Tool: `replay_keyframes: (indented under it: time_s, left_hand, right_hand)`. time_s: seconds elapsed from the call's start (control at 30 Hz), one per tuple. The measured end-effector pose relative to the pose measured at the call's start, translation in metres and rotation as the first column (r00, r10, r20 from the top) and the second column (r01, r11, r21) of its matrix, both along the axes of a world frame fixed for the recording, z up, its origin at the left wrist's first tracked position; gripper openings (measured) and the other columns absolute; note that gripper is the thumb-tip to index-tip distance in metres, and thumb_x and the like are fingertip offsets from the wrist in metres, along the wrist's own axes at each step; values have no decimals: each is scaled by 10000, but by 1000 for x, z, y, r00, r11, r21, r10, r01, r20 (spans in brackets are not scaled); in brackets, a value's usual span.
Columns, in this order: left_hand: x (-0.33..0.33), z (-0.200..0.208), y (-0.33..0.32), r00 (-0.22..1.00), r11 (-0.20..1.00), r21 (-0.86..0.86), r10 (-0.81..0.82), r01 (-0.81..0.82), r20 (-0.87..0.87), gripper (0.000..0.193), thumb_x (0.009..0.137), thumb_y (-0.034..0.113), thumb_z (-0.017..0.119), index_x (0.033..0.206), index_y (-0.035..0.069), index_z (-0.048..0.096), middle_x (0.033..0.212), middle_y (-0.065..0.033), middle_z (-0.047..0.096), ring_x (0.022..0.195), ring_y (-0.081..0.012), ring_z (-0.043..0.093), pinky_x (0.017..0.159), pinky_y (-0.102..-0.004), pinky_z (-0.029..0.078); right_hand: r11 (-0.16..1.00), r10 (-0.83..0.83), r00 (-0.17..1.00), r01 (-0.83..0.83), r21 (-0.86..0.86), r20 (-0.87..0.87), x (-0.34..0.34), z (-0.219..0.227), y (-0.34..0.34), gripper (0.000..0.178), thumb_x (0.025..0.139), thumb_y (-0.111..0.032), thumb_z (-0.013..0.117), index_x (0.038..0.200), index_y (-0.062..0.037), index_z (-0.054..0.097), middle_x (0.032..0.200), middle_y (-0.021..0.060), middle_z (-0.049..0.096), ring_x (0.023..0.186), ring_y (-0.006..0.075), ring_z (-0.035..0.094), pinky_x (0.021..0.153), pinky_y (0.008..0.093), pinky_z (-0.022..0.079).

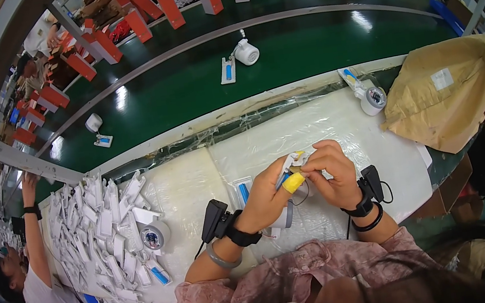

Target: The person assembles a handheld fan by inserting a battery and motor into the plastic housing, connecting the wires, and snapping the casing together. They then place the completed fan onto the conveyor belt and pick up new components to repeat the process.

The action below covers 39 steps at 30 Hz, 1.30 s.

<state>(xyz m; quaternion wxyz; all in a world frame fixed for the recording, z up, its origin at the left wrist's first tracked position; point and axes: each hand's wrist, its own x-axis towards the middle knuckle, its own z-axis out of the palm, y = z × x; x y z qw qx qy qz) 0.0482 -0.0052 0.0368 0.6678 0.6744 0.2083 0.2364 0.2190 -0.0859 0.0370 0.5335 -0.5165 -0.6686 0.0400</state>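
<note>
1. Pinching at chest height: a small yellow part [294, 182] is being clamped by the right hand [334, 177] grip, raised off the tabletop [337, 119] for close fitting.
2. A white-blue piece [289, 163] is being steadied by the left hand [266, 196], fingers closed on it.
3. White holders [104, 223] are being kept piled at left, within reach.

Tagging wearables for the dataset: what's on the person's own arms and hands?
Bare hands. Left hand: black wrist-mounted device on a black strap, grey bangle. Right hand: black device with thin cable, black bands. Pinkish patterned sleeves end above the forearms.
</note>
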Motion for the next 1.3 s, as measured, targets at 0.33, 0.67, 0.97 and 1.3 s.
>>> replay_keyframes:
  time_s: [0.33, 0.67, 0.97, 1.3]
  left_hand:
    - [1, 6, -3, 999, 998, -49, 43, -44, -31, 337, 950, 174, 557, 1244, 10, 538, 915, -61, 619, 728, -99, 552, 642, -245, 456]
    - [1, -10, -1, 997, 993, 102, 48, -53, 53, 287, 993, 137, 495, 1249, 15, 538, 766, -18, 573, 582, -56, 500, 503, -211, 405]
    - [0, -1, 3, 990, 965, -260, 5, 32, 140, 276, 1024, 235, 432, 1175, 36, 549, 816, -22, 603, 642, -64, 534, 546, -210, 435]
    - [-3, -1, 12, 981, 877, -480, 73, 23, 180, 651, 1004, 552, 255, 1264, 18, 521, 901, -123, 612, 619, -186, 581, 494, -297, 502]
  right_hand:
    - [1000, -12, 999, 11, -22, -36, -4, 0, -1, 177, 733, 36, 708, 868, -69, 664, 811, 40, 641, 787, 211, 611, 911, 410, 445]
    - [1000, -19, 1000, 19, 3, -22, -7, -2, -1, 187, 725, 29, 714, 880, -63, 663, 825, 40, 641, 784, 218, 605, 874, 402, 459]
    - [999, -46, 999, 47, 3, -5, -7, 1, -1, 246, 764, 4, 695, 992, -39, 615, 859, 71, 636, 827, 242, 606, 879, 395, 451]
    - [979, -48, 993, 26, -200, -110, -3, -5, 0, 285, 920, -94, 519, 1176, 30, 527, 1126, 191, 568, 991, 316, 582, 892, 369, 457]
